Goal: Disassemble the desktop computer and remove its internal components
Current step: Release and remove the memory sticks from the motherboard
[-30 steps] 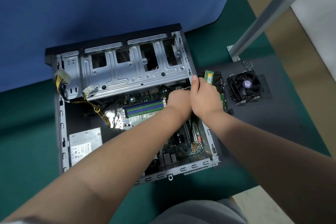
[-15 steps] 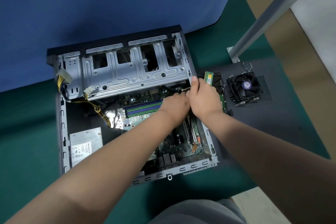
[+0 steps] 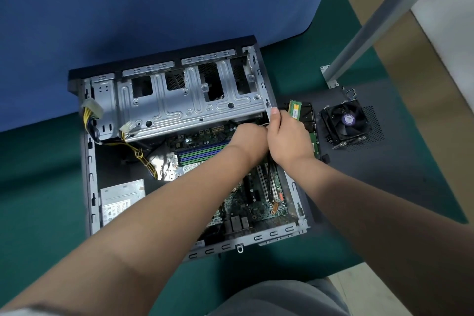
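Both hands (image 3: 272,136) crowd the case's (image 3: 88,161) right edge, perhaps gripping hidden cables.

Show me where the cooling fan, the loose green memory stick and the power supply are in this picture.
cooling fan (image 3: 345,122): head view, on the fan's round hub.
memory stick (image 3: 294,109): head view, on the middle of its green board.
power supply (image 3: 120,201): head view, on its labelled silver top.

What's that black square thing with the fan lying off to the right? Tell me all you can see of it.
It is a cooler fan: a black square frame around dark blades, with a purple round label at the hub and metal fins showing beneath. It lies flat, fan side up, on the dark perforated panel, right of the open case. Neither hand touches it.
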Demonstrator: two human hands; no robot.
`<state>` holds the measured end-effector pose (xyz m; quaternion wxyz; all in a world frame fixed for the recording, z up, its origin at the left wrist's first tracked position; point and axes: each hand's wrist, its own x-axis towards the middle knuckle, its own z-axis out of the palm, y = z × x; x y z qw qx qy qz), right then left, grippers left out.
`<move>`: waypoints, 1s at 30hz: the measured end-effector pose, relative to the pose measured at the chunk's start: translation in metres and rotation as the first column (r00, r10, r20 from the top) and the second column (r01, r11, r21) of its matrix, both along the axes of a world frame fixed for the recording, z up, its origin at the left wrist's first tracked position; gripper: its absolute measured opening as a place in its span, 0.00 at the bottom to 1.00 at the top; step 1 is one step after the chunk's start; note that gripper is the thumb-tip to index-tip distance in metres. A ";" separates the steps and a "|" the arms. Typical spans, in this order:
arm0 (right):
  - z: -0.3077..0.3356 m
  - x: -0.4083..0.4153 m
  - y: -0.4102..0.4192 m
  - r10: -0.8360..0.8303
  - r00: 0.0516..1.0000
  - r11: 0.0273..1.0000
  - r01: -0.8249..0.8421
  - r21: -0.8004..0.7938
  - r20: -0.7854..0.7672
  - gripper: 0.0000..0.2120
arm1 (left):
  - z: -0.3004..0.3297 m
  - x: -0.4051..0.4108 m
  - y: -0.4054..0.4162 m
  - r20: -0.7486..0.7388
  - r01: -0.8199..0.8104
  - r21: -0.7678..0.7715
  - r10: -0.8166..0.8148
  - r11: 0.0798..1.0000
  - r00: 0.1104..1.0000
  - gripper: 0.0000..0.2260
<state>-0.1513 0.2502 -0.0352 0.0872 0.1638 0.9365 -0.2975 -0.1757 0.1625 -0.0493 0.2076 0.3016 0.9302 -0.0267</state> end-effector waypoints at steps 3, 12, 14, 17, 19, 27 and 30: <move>0.000 0.000 0.000 0.002 1.000 1.000 -0.002 -0.005 0.000 0.23 | -0.004 0.001 0.000 -0.036 -0.050 -0.040 0.049 0.998 0.998 0.09; 0.001 -0.001 0.000 0.008 1.000 1.000 -0.008 -0.022 0.018 0.23 | -0.011 0.015 -0.006 0.076 -0.115 0.039 0.111 0.993 0.991 0.24; 0.001 -0.001 0.000 0.014 1.000 1.000 -0.013 -0.022 0.019 0.23 | -0.008 0.014 -0.010 0.132 -0.028 0.059 0.020 0.998 0.991 0.26; 0.001 -0.001 0.000 0.014 1.000 1.000 -0.014 -0.022 0.015 0.23 | -0.004 0.011 -0.013 0.154 0.016 0.078 -0.028 0.997 0.988 0.25; 0.002 -0.001 0.000 0.015 1.000 1.000 -0.014 -0.020 0.013 0.23 | -0.001 0.009 -0.011 0.149 -0.002 0.088 -0.011 0.996 0.989 0.22; 0.003 0.000 0.001 0.026 1.000 1.000 -0.026 -0.005 -0.001 0.23 | 0.002 -0.001 -0.003 0.141 -0.060 0.054 0.052 0.997 0.989 0.06; 0.003 0.000 0.000 0.027 1.000 1.000 -0.027 -0.005 0.005 0.23 | -0.004 -0.005 -0.001 0.072 -0.051 -0.020 0.052 0.999 0.996 0.08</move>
